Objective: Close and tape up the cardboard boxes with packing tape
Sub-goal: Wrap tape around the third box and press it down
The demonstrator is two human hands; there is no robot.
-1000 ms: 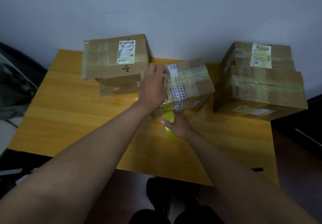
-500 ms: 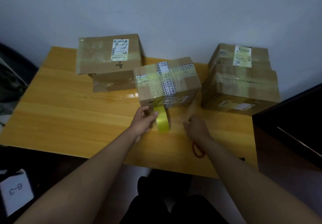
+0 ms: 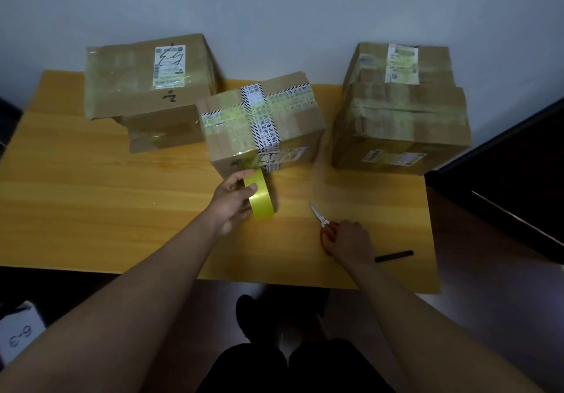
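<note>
Fig.: head view, taping step. Your left hand (image 3: 232, 206) held the yellow tape roll (image 3: 261, 195) on edge on the desk (image 3: 91, 197), thumb over the top of the roll & fingers curled round its near side, a firm grip. The roll stood just in front of the middle box (image 3: 262, 124), w/ a short run of tape apparently stretched from roll up to the box's near face; the strip itself was hard to make out. Your right hand (image 3: 351, 241) lay on the red-handled scissors (image 3: 325, 224), fingers curled over the handles; whether they were threaded through the loops couldn't be told. Scissor blades pointed away & left, long axis aimed roughly toward the roll & box corner. Key relation: the tape run lay up & left of the scissors, well apart, w/ the right hand nearer the cut point than any free hand; the left was occupied keeping tension. Next move likely called for lifting the scissors across to the strip betw. roll & box. Other boxes: left stack (image 3: 146, 81), right stack (image 3: 403, 111), both appeared taped. A black pen (image 3: 393, 256) lay near the right wrist.
</note>
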